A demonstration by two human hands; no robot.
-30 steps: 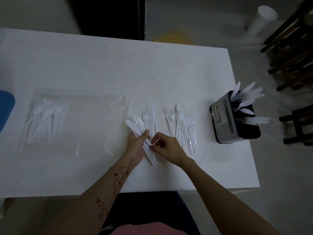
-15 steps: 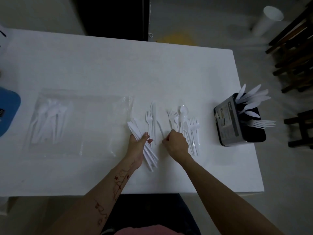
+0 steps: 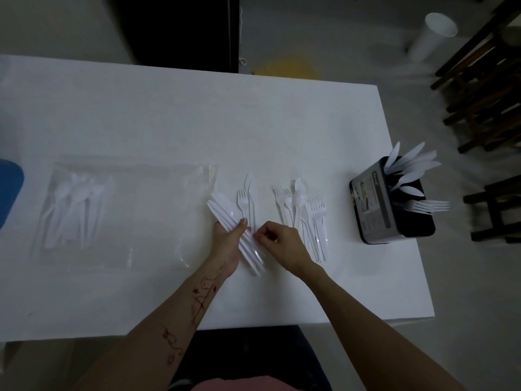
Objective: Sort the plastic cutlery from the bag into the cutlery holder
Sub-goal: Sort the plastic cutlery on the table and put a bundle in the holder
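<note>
Plastic knives [image 3: 234, 227]: a bundle gripped in left hand [image 3: 227, 244], thumb clamped over them, low over the white table [image 3: 141, 122]. Right hand [image 3: 284, 244] just beside, fingers curled in a pinch at the bundle's edge; can't tell what it has. Loose forks [image 3: 307, 218] right of it. Bag [image 3: 84, 210] far left. Cutlery holder [image 3: 389, 204] far right, label unreadable.

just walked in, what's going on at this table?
A person is sorting white plastic cutlery. The left hand holds a bundle of knives, while the right hand, fingers curled, reaches toward it. A loose pile of forks and spoons lies on the table. The cutlery holder already has some pieces, and more remain in the plastic bag.
</note>
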